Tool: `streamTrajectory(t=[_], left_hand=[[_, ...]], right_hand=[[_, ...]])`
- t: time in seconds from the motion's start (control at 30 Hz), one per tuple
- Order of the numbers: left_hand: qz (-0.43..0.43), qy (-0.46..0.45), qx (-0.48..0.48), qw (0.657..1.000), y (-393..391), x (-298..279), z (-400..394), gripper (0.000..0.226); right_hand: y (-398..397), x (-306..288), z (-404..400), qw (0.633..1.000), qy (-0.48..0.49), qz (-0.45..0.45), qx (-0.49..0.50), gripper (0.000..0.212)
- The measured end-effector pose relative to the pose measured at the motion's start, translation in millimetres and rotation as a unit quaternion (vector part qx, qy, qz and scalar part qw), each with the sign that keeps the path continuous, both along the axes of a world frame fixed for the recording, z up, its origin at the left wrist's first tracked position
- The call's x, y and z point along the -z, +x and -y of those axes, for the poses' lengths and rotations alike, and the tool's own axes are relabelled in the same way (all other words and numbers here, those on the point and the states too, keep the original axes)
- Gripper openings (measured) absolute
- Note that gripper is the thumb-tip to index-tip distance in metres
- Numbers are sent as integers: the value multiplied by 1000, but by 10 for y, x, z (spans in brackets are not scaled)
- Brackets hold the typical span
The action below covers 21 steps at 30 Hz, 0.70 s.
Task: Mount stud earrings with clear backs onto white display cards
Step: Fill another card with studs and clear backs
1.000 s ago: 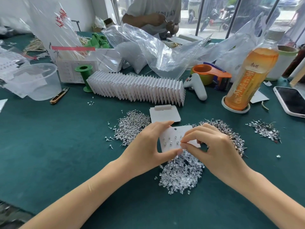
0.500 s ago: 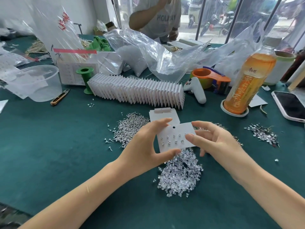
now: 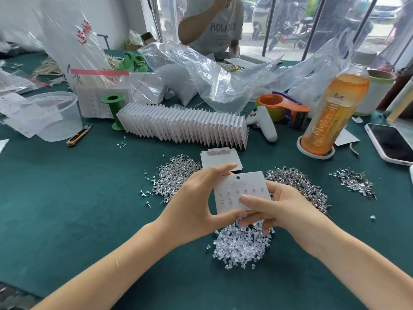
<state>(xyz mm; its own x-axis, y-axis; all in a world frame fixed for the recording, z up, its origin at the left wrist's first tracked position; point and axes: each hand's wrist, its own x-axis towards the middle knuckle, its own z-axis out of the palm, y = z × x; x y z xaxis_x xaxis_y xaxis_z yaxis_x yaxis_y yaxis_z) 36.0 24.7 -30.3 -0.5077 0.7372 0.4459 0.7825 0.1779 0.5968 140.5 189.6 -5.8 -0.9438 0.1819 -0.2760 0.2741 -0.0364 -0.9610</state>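
Green felt table [image 3: 67, 220] by street-side windows, crowded with bags and a fanned card row [image 3: 183, 126] | I saw the left hand [image 3: 196, 206] and right hand [image 3: 288, 211] each pinching the white display card [image 3: 241, 189] above the clear backs pile [image 3: 241, 249] | stud count on card too small to tell; right fingertips hid beneath it

Orange drink bottle [image 3: 333, 113], phone [image 3: 391, 143], tape dispenser [image 3: 283, 107], green spool [image 3: 115, 108].
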Motion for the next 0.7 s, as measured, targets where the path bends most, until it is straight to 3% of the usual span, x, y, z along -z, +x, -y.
streamTrajectory(t=[0.13,0.3,0.43,0.53,0.7], left_hand=[[-27,1,-3,1000,6,3,-7,73],[-18,11,-1,1000,-39,6,11,72],[29,29,-62,997,-180,-35,37,43],[22,-35,-39,998,-289,-26,67,19],[14,-123,64,990,-298,-24,74,9]], right_hand=[[-7,29,-5,1000,-12,-12,23,25],[-14,45,-27,998,-23,-34,37,35],[-46,44,-156,990,-41,-79,110,41],[-53,92,-208,985,-55,-94,134,42],[-44,193,-172,983,-62,-123,123,45]])
